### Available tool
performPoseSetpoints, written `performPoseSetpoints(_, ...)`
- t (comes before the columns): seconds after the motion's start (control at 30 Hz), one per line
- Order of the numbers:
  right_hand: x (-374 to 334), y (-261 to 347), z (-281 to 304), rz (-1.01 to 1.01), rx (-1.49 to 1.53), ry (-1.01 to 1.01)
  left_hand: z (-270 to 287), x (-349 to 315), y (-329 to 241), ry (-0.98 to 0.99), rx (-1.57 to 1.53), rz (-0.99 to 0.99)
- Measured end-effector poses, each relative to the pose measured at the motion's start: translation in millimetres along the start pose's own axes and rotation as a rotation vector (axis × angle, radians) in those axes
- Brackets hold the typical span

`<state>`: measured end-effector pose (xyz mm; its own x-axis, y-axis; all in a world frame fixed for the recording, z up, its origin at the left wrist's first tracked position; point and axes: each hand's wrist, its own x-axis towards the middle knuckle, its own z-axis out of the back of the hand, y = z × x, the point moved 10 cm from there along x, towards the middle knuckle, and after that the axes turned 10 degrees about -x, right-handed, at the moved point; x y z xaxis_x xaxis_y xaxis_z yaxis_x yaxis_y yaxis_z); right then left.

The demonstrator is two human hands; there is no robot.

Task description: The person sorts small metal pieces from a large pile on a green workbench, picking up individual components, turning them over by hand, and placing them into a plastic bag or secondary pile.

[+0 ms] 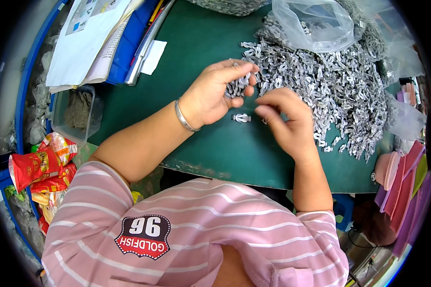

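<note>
My left hand [219,86] is curled around several small grey metal clips [238,87], which show between its thumb and fingers. A silver bangle [184,116] circles that wrist. Just below this hand, one single clip [242,117] lies apart on the green tabletop [196,153]. My right hand [288,119] hovers to the right of it, thumb and forefinger bent toward each other; whether anything tiny is between them I cannot make out. Beyond and to the right spreads a large heap of the same grey clips [330,86], close to both hands.
A clear plastic bag [316,28] rests on the heap. At the far left are papers [81,43], a blue tray [131,43] and a metal tube [146,48]. A clear plastic box [74,112] and red packets [43,167] sit left. Pink and purple pieces [407,186] stand right.
</note>
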<state>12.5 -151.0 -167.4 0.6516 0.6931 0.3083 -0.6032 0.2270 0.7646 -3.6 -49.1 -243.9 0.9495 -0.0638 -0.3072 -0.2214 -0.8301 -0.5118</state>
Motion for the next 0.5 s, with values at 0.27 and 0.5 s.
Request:
performPoseSetpoints(0.27,-9,15,-28,0.179,-0.417,0.152,-5,-9,-26,-0.105,0.074,-0.198)
performPoseSetpoints(0.5,-12,21,-20,0.249,-0.446,0.064,-105,-19,-132,0.035,0.22,-0.696)
